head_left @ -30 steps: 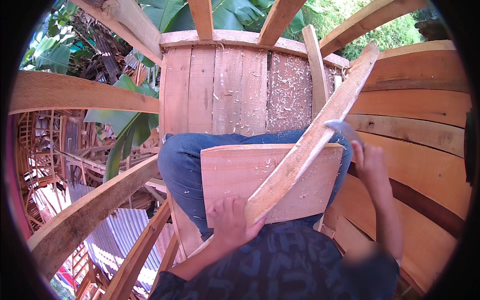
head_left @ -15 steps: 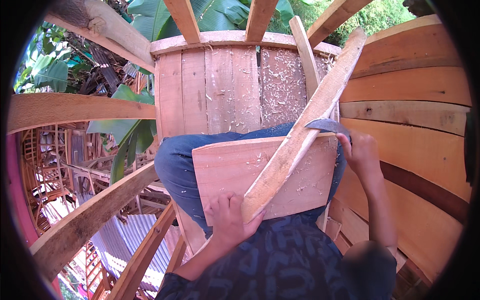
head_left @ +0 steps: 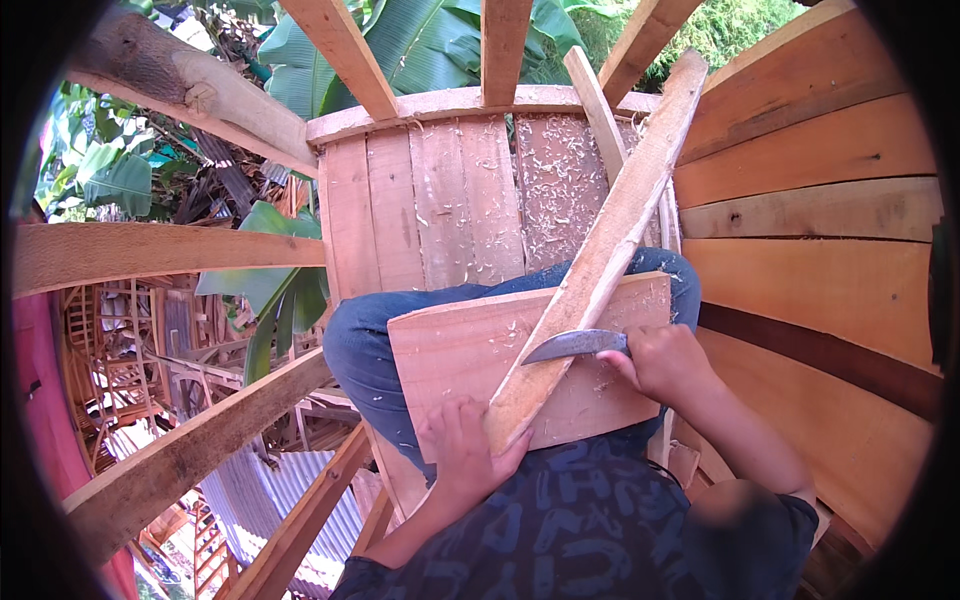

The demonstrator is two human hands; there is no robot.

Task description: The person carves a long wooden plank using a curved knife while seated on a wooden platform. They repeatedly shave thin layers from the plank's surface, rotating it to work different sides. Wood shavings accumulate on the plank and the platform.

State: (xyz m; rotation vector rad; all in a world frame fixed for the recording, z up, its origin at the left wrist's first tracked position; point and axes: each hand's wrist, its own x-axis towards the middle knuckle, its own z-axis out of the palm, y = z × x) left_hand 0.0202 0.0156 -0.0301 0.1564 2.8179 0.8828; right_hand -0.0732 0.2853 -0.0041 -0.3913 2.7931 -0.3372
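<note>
Shaving step: left hand (head_left: 465, 445) grips near end of slat (head_left: 600, 255) lying across lap board (head_left: 455, 350); right hand (head_left: 660, 360) fisted on knife (head_left: 572, 345), blade on slat edge. Next stroke likely needs shallow angle, slat pinned firm.

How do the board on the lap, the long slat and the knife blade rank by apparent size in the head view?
1. Board, widest surface.
2. Slat, longer than the board but much narrower; its far end is further from the camera, so this rank is unsure.
3. Knife blade, clearly smallest, in the right hand.
</note>
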